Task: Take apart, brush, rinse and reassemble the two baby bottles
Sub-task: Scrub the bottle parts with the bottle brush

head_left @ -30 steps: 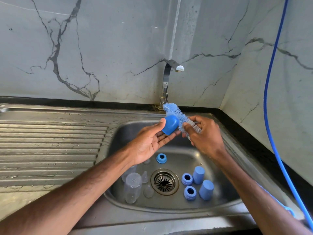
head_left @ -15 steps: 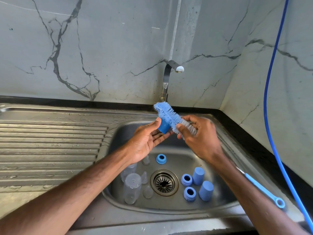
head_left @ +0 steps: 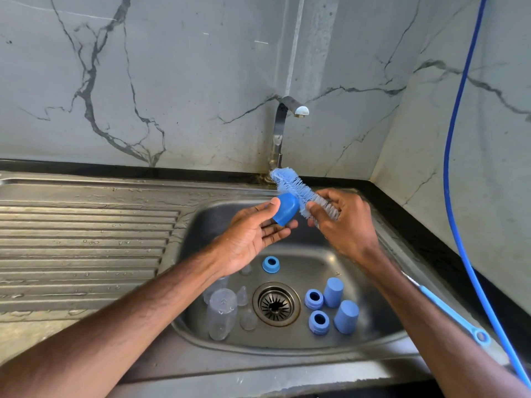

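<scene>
Over the sink (head_left: 287, 356), the left hand (head_left: 253, 237) pinches a blue cap (head_left: 285, 209) between thumb and fingers, touching the bristles. The right hand (head_left: 343, 224) grips the bottle brush (head_left: 293, 186) at the base of its bristle head, the handle running under the forearm. In the basin, clear bottles (head_left: 221, 314), blue rings (head_left: 270, 264) and two more caps (head_left: 333, 291) lie around the drain (head_left: 275, 304).

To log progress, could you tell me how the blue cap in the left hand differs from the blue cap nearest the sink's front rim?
The held cap is pinched in the left hand, tilted, with the bottle brush against it; the basin cap stands free on the sink floor, closed end up. Both are blue and similar in shape.
</scene>
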Demonstrator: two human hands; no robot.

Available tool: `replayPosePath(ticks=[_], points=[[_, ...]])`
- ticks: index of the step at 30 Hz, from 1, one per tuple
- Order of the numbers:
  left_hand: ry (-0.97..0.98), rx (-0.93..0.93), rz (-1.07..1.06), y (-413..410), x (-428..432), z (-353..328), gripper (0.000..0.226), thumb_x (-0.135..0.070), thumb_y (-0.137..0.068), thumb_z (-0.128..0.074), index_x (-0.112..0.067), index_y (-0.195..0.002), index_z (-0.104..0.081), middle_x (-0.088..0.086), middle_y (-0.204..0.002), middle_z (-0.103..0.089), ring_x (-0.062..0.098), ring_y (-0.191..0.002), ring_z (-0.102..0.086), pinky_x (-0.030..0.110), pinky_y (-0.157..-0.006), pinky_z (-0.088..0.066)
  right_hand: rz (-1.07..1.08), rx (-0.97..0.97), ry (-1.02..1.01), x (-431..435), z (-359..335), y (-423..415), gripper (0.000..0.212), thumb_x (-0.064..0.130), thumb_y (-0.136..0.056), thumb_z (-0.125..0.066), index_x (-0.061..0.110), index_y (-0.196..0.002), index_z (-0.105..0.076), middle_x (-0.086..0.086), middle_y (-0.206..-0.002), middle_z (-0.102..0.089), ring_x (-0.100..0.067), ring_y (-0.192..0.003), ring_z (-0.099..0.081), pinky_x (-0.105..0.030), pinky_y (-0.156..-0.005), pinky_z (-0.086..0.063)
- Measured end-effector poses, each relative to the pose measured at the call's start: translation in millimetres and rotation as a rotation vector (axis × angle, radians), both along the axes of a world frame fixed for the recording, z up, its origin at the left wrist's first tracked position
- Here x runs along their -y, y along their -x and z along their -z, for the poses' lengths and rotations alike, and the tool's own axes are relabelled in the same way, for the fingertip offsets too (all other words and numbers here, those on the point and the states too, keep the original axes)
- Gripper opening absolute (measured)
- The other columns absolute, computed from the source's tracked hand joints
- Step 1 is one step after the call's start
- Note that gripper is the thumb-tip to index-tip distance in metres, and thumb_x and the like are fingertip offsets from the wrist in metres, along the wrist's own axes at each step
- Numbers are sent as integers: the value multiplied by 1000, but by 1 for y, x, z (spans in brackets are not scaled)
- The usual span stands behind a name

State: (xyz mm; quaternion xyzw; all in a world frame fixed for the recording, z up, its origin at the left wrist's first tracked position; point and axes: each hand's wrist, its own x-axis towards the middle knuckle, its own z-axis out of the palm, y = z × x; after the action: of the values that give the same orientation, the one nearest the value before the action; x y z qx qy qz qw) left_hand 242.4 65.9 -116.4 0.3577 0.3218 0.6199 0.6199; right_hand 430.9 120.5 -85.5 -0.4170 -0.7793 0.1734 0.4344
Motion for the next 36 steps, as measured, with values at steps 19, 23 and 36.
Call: replayPosePath(ticks=[19, 23, 36], points=[[110, -403, -6, 4, -12, 32, 48, -21, -78, -82, -20, -125, -71, 8, -108, -77, 21, -97, -73, 30, -89, -60, 180, 100, 105, -42, 19, -27, 15, 31, -92, -72, 19, -101, -76, 2, -88, -78, -18, -80, -74, -44, -77, -61], [62, -880, 6, -8, -19, 41, 38, -16, -81, -86, -26, -117, -75, 0, -112, -77, 15, -107, -72, 27, -91, -58, 190, 85, 159, -48, 23, -30, 12, 30, -91, -71, 19, -92, -74, 2, -83, -77, -18, -78, -73, -44, -76, -61], [-71, -1705, 83, -75, -126, 68, 49, -29, -75, -86, -17, -120, -68, 2, -114, -71, 22, -105, -67, 41, -92, -57, 216, 141, 292, -67, 40, -36, 15, 31, -82, -67, 17, -79, -70, -1, -70, -75, -23, -65, -73, -44, -69, -63]])
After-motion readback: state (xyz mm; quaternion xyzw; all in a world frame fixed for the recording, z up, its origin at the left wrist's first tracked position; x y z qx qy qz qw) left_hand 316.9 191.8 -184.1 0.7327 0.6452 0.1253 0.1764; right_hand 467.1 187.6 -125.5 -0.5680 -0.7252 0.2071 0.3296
